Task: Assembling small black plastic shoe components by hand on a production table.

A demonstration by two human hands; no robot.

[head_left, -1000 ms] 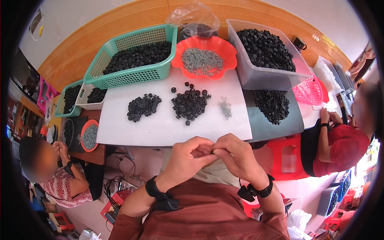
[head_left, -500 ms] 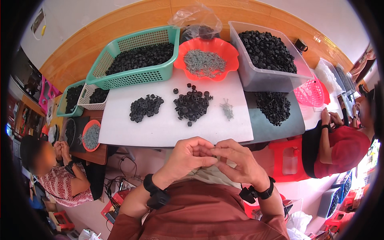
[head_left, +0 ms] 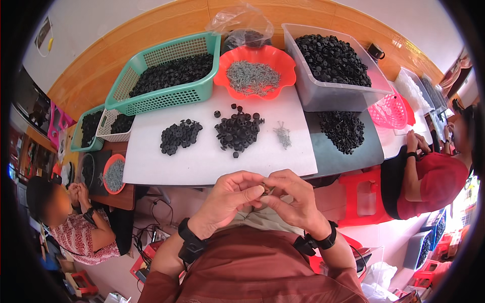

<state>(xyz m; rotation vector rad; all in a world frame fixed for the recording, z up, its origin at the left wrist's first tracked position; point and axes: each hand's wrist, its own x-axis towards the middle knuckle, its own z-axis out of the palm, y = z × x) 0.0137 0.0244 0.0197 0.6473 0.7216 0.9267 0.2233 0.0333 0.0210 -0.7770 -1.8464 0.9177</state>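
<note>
Green lattice plastic basket [head_left: 169, 101], filled with small black parts, stands at the back of the white-topped desk [head_left: 151, 166]; before it lies a pile of flat black discs [head_left: 181, 137]. Next, the bare left hand [head_left: 226, 201] pinches a small dark piece [head_left: 267, 190], mostly hidden, in front of the desk's edge, below a heap of black round caps [head_left: 237, 131]. Past thin grey metal pins [head_left: 283, 136], the bare right hand [head_left: 297, 202] grasps that same piece, fingers bent inward.

Maroon top [head_left: 252, 265], black wristbands [head_left: 327, 240] with boxy modules [head_left: 193, 248], beige trousers [head_left: 270, 221].
</note>
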